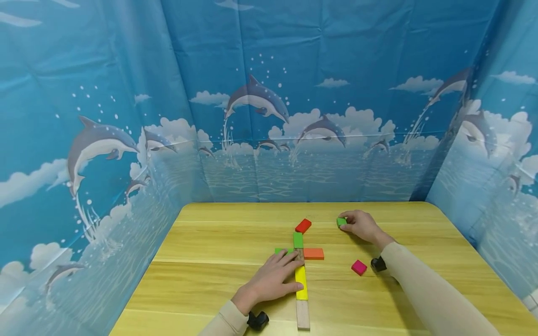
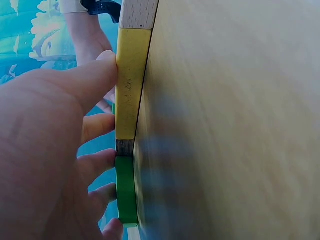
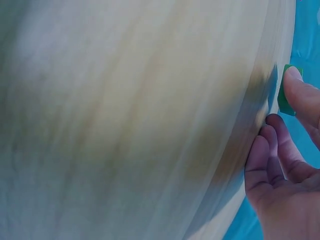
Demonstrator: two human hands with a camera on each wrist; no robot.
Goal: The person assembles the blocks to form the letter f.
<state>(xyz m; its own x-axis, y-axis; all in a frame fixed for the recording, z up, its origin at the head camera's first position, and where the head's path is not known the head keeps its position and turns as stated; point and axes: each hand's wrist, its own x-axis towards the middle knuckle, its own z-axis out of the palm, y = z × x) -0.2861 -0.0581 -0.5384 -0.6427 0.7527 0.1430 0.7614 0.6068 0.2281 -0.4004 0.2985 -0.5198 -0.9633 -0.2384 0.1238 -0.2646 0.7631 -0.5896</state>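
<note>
Grip pinches green block, curtain behind.

A small green block is pinched near the bench's far edge. Toward the near edge, 4 line up flat: green oblong, dark block, yellow oblong, pale oblong; green side-piece and orange oblong flank them.
</note>
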